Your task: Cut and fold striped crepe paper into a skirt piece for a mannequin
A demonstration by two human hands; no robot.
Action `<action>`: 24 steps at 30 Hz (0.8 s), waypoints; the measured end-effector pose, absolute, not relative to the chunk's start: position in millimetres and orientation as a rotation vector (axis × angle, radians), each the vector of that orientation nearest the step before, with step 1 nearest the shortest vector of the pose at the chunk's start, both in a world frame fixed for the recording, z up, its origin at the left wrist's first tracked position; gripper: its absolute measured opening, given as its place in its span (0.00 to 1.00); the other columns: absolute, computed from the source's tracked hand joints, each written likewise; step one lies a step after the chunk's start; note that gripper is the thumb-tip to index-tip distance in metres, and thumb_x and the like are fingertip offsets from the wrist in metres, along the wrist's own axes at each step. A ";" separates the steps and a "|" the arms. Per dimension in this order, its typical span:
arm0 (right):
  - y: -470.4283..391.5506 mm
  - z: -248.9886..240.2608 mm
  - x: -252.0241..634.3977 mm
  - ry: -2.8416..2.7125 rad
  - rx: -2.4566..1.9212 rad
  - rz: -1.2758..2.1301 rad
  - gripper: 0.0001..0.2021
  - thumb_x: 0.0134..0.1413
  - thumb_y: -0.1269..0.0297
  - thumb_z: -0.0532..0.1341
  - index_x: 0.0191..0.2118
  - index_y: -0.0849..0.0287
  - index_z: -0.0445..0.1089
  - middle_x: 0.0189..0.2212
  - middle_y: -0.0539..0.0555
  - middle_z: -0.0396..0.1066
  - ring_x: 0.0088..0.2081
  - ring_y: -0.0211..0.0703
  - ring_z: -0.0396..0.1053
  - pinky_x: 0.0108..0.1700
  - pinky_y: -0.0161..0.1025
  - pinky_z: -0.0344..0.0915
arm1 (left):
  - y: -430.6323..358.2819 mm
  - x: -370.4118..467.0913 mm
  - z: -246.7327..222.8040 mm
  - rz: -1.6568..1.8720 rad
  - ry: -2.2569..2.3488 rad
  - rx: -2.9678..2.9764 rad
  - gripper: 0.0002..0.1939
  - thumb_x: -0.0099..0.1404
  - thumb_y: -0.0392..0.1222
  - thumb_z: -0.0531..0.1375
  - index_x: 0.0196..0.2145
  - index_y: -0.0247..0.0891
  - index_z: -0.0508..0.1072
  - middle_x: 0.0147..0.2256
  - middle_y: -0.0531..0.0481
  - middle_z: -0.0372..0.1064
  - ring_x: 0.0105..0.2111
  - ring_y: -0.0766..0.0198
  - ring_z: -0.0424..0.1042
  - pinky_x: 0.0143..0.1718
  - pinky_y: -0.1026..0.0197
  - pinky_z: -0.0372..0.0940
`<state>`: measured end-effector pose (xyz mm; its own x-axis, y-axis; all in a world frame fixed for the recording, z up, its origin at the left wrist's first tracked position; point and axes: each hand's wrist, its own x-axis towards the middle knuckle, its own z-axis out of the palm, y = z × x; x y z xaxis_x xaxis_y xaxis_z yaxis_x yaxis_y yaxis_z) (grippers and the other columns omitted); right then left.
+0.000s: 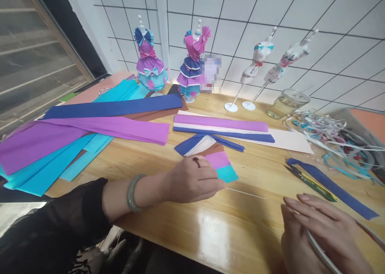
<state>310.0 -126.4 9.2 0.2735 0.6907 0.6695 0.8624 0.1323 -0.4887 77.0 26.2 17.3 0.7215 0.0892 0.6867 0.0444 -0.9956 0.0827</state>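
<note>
My left hand point(195, 180), with a bangle at the wrist, is closed with its fingers pressed together low over the table. From its fingertips a thin white thread point(245, 192) runs right along the wood. Just beyond the knuckles lie a small purple and turquoise crepe paper piece point(222, 166) and folded blue and white strips point(195, 144). At the lower right, my right hand point(321, 234) is curled, fingers together. A grey cord-like thing point(319, 250) crosses it; what its fingers hold is hidden. Beyond it lie a cutter knife point(315, 186) and a blue paper strip point(337, 190).
Crepe paper strips point(126, 127) in purple, blue and turquoise spread over the left. Folded strips point(222, 123) lie on pale card. Two dressed mini mannequins point(150, 65) and two barer ones point(258, 61) stand by the tiled wall. A jar point(287, 103) and tangled ribbons point(325, 125) are at right.
</note>
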 end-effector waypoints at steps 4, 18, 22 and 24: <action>-104.3 22.1 282.4 -1.434 -1.553 -0.257 0.03 0.53 0.67 0.61 0.30 0.53 0.70 0.30 0.55 0.73 0.38 0.51 0.69 0.40 0.51 0.66 | 26.5 79.5 21.3 0.827 0.270 2.602 0.09 0.63 0.36 0.53 0.29 0.36 0.73 0.28 0.50 0.71 0.30 0.68 0.67 0.35 0.63 0.60; -75.3 -1.4 295.3 -1.583 -1.707 0.102 0.05 0.53 0.60 0.62 0.35 0.54 0.70 0.33 0.53 0.73 0.37 0.47 0.69 0.40 0.45 0.65 | 27.9 70.0 27.4 -0.177 0.663 1.468 0.05 0.54 0.39 0.56 0.25 0.35 0.67 0.23 0.53 0.70 0.17 0.73 0.63 0.18 0.70 0.54; -72.5 -5.2 297.9 -1.550 -1.757 0.171 0.06 0.53 0.59 0.61 0.34 0.54 0.70 0.35 0.53 0.73 0.40 0.48 0.69 0.43 0.47 0.65 | 26.7 72.9 24.1 -0.218 0.719 1.415 0.05 0.53 0.39 0.55 0.24 0.36 0.65 0.21 0.53 0.70 0.16 0.71 0.64 0.17 0.69 0.54; -71.3 -8.4 299.6 -1.545 -1.761 0.185 0.06 0.52 0.59 0.62 0.34 0.54 0.70 0.36 0.53 0.73 0.40 0.48 0.69 0.43 0.47 0.65 | 27.6 73.3 23.2 -0.234 0.730 1.399 0.05 0.53 0.39 0.55 0.23 0.36 0.64 0.20 0.54 0.69 0.16 0.71 0.65 0.16 0.70 0.54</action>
<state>299.6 -71.3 -8.4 0.2534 0.8950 0.3672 0.7830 0.0331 -0.6211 73.3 27.6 23.2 0.7631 0.2647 -0.5895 0.5582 0.1897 0.8077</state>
